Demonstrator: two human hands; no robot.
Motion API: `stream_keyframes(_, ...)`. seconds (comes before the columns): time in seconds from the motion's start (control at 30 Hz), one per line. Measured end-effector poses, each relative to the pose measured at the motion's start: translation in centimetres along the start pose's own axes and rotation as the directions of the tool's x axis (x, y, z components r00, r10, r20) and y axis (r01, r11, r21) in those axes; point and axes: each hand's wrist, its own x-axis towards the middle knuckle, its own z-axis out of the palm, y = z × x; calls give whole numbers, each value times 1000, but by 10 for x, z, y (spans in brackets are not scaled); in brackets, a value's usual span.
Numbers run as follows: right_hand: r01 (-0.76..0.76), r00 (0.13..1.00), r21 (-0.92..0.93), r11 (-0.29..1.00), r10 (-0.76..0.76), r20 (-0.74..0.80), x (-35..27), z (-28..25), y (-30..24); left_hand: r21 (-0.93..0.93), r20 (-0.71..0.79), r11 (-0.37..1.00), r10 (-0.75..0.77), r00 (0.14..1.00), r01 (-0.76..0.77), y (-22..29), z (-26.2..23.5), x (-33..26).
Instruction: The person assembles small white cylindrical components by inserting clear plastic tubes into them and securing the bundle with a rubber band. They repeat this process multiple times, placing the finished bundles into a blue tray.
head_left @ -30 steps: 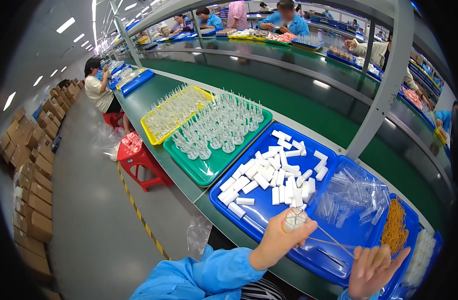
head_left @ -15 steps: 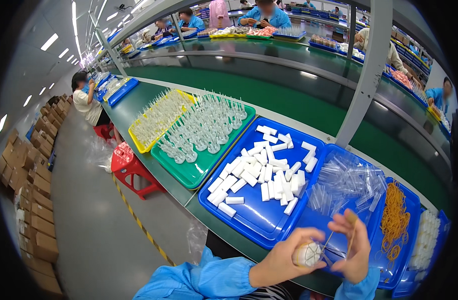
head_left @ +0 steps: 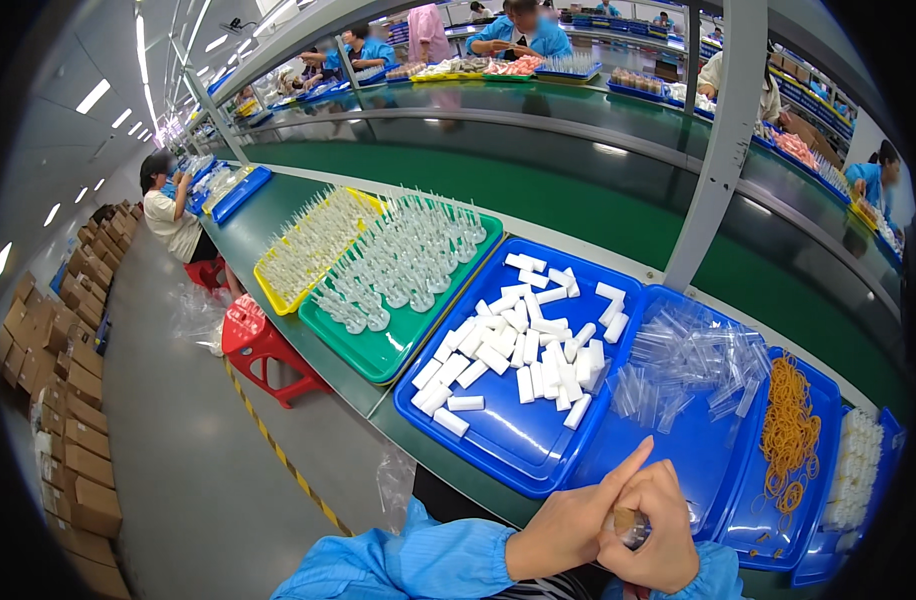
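Near the front edge of the table, my left hand [head_left: 568, 522] and my right hand [head_left: 663, 535] are pressed together. Both are closed around a small round bundle [head_left: 635, 538], of which only a clear, shiny end shows between the fingers. A tan patch, perhaps a finger cover, lies against it. My left index finger points up past the right knuckles. The rubber band is hidden now. Just beyond my hands is a blue tray of clear plastic tubes [head_left: 693, 355]. To the right, orange rubber bands [head_left: 790, 425] lie heaped in another blue tray.
White blocks [head_left: 498, 355] fill much of a large blue tray. Farther left are a green tray [head_left: 368, 355] and a yellow tray [head_left: 278, 300] of upright clear pieces. White parts [head_left: 854, 470] sit far right. A grey post [head_left: 718, 170] rises behind the trays; a red stool [head_left: 263, 345] stands left.
My right hand was apart, stretching a rubber band from the white-ended bundle in my left hand. It has moved left and closed over the bundle, against my left hand.
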Motion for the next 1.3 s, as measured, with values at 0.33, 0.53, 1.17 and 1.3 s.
stream_keyframes(0.33,151,977,-139,979,-169,-131,3,-10,8,-772,325,484,-257,910,413,12,-30,18)
stream_keyframes(0.53,97,983,-28,995,-100,-152,-2,-23,9,-806,224,525,-157,962,274,6,-35,0)
stream_keyframes(1.17,166,960,1,986,-161,-230,-8,-9,26,-747,230,596,-186,955,296,-4,-31,-8)
stream_keyframes(1.3,-100,990,267,958,124,-72,-9,-22,17,-471,118,868,-118,986,160,-8,-25,-12)
